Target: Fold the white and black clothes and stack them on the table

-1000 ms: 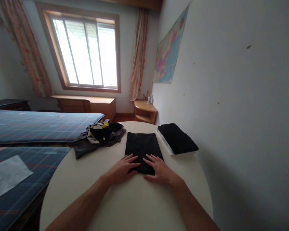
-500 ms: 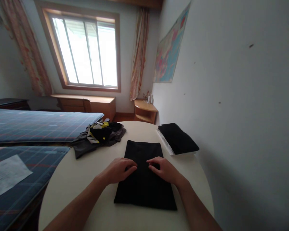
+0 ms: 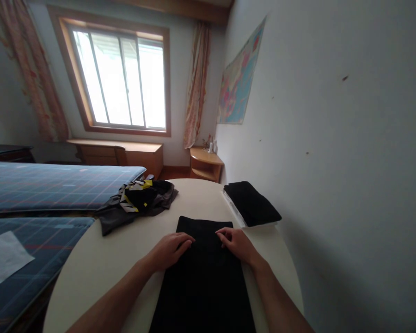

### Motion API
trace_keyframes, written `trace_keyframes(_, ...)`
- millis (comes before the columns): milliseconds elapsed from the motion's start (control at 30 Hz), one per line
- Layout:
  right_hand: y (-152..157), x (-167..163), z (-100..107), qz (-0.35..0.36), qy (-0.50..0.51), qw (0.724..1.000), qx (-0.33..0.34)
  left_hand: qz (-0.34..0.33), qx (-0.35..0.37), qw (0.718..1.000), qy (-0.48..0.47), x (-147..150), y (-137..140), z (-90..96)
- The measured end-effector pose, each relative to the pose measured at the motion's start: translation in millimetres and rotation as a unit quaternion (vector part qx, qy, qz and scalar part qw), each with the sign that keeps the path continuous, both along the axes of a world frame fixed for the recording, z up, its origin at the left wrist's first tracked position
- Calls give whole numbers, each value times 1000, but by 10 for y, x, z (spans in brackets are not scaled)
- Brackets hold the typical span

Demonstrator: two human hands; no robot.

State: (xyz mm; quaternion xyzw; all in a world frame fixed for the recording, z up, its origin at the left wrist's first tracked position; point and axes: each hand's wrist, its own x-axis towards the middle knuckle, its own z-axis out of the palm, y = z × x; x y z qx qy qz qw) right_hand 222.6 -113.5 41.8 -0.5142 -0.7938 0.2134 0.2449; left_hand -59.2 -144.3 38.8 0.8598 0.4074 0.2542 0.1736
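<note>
On the round table a folded black garment lies in front of me, its near end running out of the bottom of the view. My left hand rests on its left edge, thumb and fingers drawn together on the cloth. Over the right side, my right hand is closed on the fabric with curled fingers. The fingertips of both hands are partly lost against the black cloth. Between the two hands a strip of garment stays uncovered.
Beyond my left hand lies a crumpled grey, black and yellow garment. At the back right, a folded black cloth sits on clear plastic packaging. A wall borders the right side; plaid mattresses stand left, one bearing a paper.
The black garment has come nearer to me, and its near edge has left the view. My hands now sit closer to its far edge, with fingers drawn in more. The view has tipped up slightly.
</note>
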Motion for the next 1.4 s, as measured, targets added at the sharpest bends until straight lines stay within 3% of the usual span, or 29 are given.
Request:
trace_keyframes(167,120,2,-199,-44,-23,989,137,14,45,999,7,-21,74,-111)
trace_keyframes(267,164,28,-263,-46,-54,991,115,50,40,998,4,-31,114,-108)
trace_keyframes(367,150,58,-227,2,-43,995,94,106,42,993,0,-37,142,-110)
trace_keyframes(500,110,83,-146,47,-18,996,71,151,101,983,-12,-73,214,-214)
trace_keyframes(600,117,113,-143,27,-36,997,68,179,124,976,-1,-116,285,-321)
trace_keyframes(767,156,181,-180,-55,-108,990,71,178,80,981,22,-153,349,-400)
trace_keyframes(933,162,188,-208,-66,-118,989,57,169,46,984,-19,-145,340,-397)
trace_keyframes(1133,147,143,-243,-28,-88,994,58,191,14,981,15,-134,233,-289)
trace_keyframes(1400,70,61,-158,30,27,999,1,225,-11,972,65,-221,221,-225)
